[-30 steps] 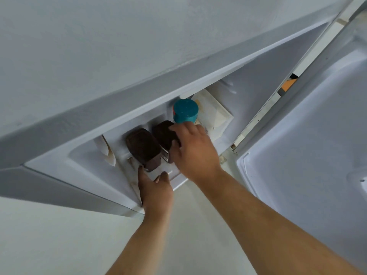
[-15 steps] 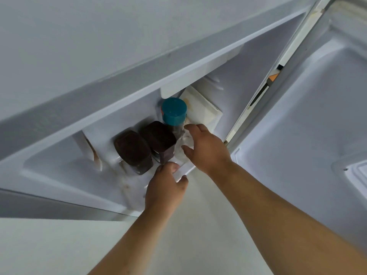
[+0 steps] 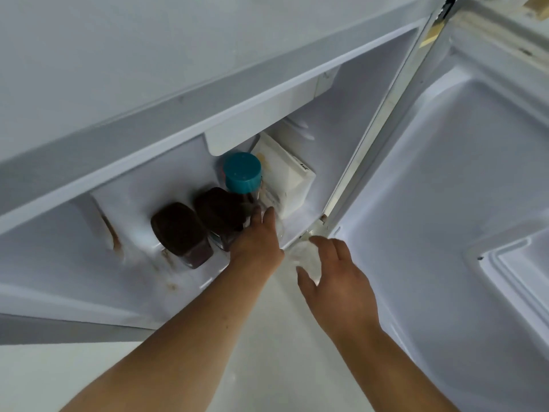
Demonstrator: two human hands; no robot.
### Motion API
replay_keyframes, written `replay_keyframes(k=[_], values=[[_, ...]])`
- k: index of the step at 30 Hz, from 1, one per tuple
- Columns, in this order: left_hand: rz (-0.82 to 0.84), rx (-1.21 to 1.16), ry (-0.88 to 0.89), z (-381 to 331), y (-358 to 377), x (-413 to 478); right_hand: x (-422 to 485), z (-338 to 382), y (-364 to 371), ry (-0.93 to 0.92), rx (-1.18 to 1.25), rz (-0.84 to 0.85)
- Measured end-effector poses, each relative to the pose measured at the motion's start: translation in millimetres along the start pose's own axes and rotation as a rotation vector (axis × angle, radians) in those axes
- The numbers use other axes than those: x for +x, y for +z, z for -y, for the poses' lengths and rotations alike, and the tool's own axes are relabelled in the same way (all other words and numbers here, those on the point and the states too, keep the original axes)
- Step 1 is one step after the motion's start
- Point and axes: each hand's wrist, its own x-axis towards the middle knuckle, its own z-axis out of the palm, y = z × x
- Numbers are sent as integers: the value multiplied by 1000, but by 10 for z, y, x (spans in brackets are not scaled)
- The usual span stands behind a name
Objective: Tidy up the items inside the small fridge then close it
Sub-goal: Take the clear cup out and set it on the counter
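The small fridge (image 3: 142, 179) stands open and I look into it from above. On its floor are two dark brown jars (image 3: 181, 233) (image 3: 219, 212), a bottle with a teal cap (image 3: 242, 172) and a white carton (image 3: 285, 179). My left hand (image 3: 257, 243) reaches in against the right-hand brown jar, below the teal bottle. Its fingertips are hidden, so its hold is unclear. My right hand (image 3: 335, 278) is at the fridge's front edge, thumb and fingers curled loosely around a clear, blurred container (image 3: 306, 257).
The open fridge door (image 3: 445, 203) fills the right side, with its moulded inner shelf (image 3: 511, 263) at the lower right. The hinge side post (image 3: 374, 129) runs diagonally just right of the carton. Brown stains mark the fridge floor (image 3: 110, 230). A pale floor (image 3: 282, 367) lies below.
My left hand moved up from the fridge's front lip to the right-hand brown jar. My right hand drew back out of the fridge toward the door, with the clear container.
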Motion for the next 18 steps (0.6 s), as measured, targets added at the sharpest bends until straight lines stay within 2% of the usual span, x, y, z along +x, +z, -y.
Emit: replay_keyframes(k=[10,18], values=[[110,97,-73,-178,-62,213,-196,-204,-45,26,32,75],[97,101,-70,-128,40,137,-294,-277,-81,67,23,129]])
